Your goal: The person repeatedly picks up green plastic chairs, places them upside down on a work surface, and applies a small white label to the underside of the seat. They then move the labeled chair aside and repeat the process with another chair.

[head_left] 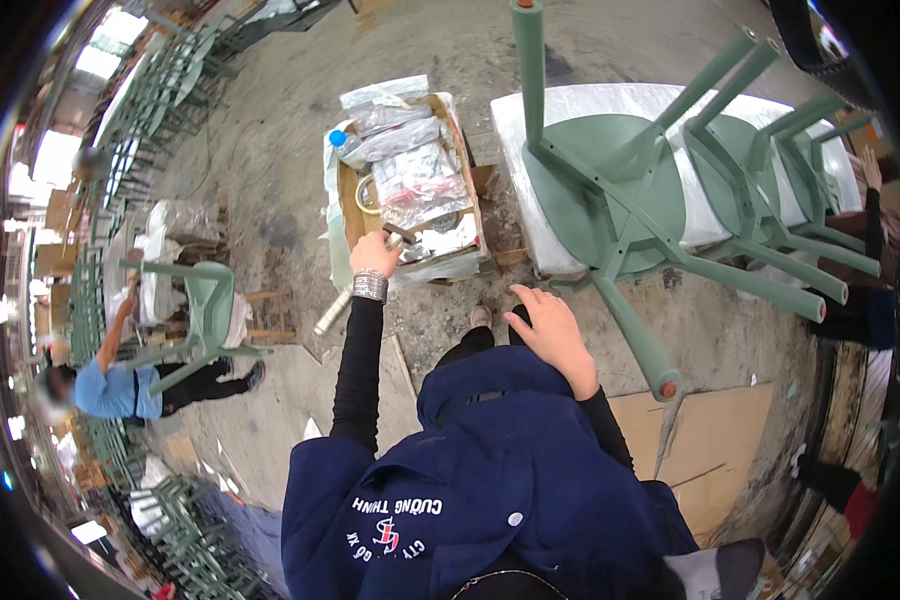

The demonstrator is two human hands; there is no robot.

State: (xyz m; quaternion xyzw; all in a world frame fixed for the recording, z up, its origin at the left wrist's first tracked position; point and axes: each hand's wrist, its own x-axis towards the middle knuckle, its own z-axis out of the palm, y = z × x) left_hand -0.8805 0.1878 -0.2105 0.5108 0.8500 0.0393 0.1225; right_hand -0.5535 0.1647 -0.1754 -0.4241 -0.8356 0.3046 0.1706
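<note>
Green upturned stools (pixel 610 190) crowd beside the cardboard box (pixel 410 190)

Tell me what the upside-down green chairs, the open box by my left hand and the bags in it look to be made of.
The green chairs look like painted wood or metal: a matte, even coat, bare reddish leg tips. The box looks like plain brown cardboard, with folded flaps. The bags look like clear plastic film: glossy, crinkled, contents showing through. The left hand reaches into it.
</note>
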